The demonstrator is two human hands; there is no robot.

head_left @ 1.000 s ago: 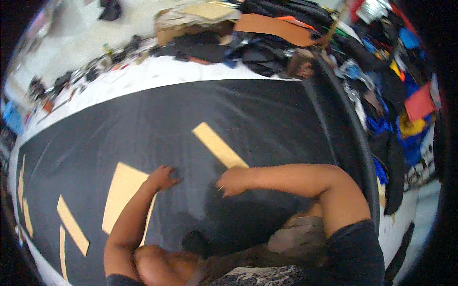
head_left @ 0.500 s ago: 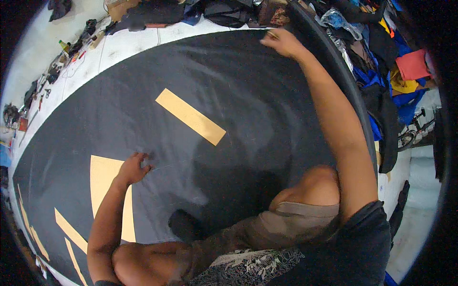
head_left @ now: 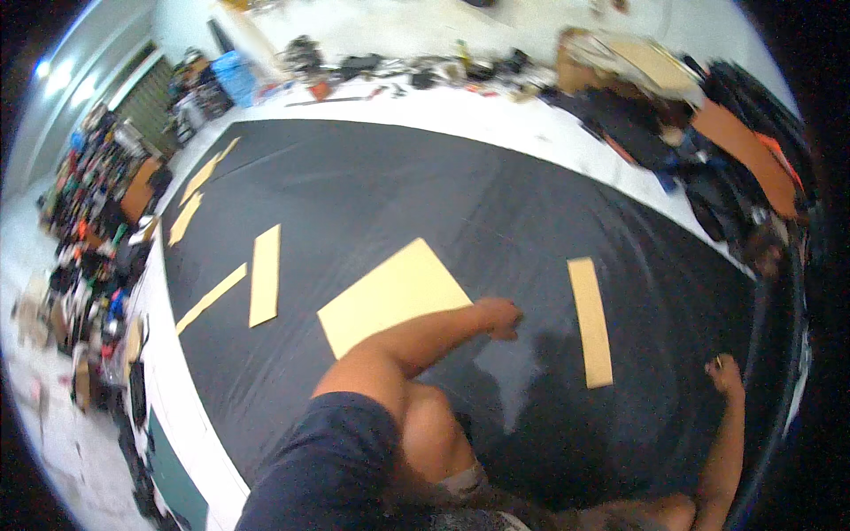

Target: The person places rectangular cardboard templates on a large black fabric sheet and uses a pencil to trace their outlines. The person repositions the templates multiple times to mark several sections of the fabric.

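A large sheet of dark, slightly glossy material [head_left: 390, 195] is spread out beneath me, and I am sitting on it. My left hand [head_left: 500, 319] is over the sheet, just right of a broad pale-yellow pattern piece [head_left: 398, 296]; its fingers are blurred. The left forearm hides that piece's lower edge. To the right lies a long narrow yellow strip [head_left: 591, 323], between my two hands. Near the sheet's right edge, my right hand [head_left: 726, 376] is closed with a small yellowish thing [head_left: 720, 362] at its fingertips, too small to name.
More yellow strips [head_left: 265, 276] lie on the left part of the sheet, several at its far left corner. Tools and odds and ends [head_left: 425, 73] line the far wall. Heaped dark cloth [head_left: 620, 133] bounds the far right, and a cluttered pile [head_left: 97, 230] stands at left.
The view has swung to the left, bringing the left pile and far wall in. My right hand now appears lower, at the right side, still closed. The strips seem to lie unmoved.
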